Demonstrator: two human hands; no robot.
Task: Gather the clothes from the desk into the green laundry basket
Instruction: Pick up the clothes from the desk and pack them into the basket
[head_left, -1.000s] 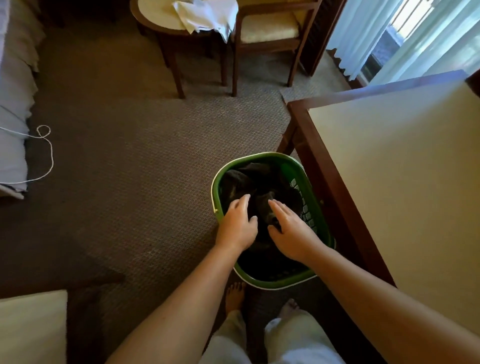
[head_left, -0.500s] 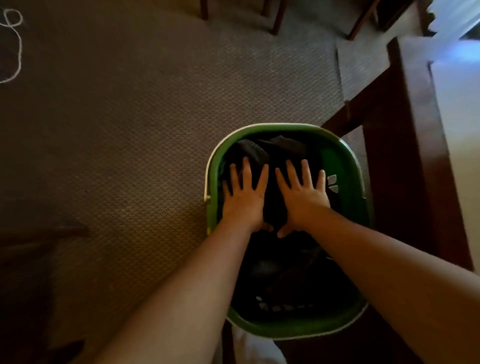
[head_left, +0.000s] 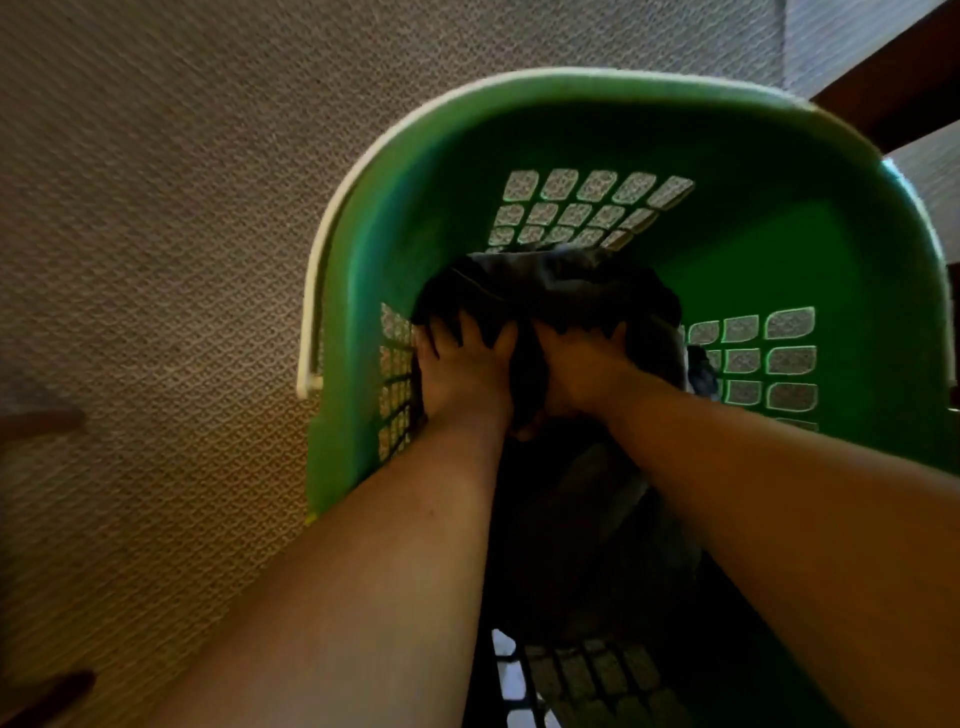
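- Carpet (head_left: 156, 260): patterned, beige-grey, and covers the floor to the left of and beyond the basket. A dark piece of furniture (head_left: 36, 421) juts in at the left edge; it is too blurred to identify.
- Green laundry basket (head_left: 571, 135): stands on the carpet and is seen from directly above. It has a white rim strip (head_left: 310, 312) along its left side and grids of openings in its walls.
- Left hand (head_left: 467, 374): reaches down inside the basket, close to the left wall. The fingers (head_left: 441, 332) are spread apart and press on the dark cloth, palm down.
- Clothes (head_left: 561, 280): a dark bundle lying in the bottom of the basket, under both hands and reaching toward the far wall. Individual garments cannot be made out.
- Right hand (head_left: 587, 369): sits just beside the left hand, on the same bundle. The fingers lie close together with their tips sunk into the cloth; whether they grip or only press cannot be determined.
- Desk (head_left: 893, 93): a dark wooden part shows at the upper right corner, just beyond the basket rim.
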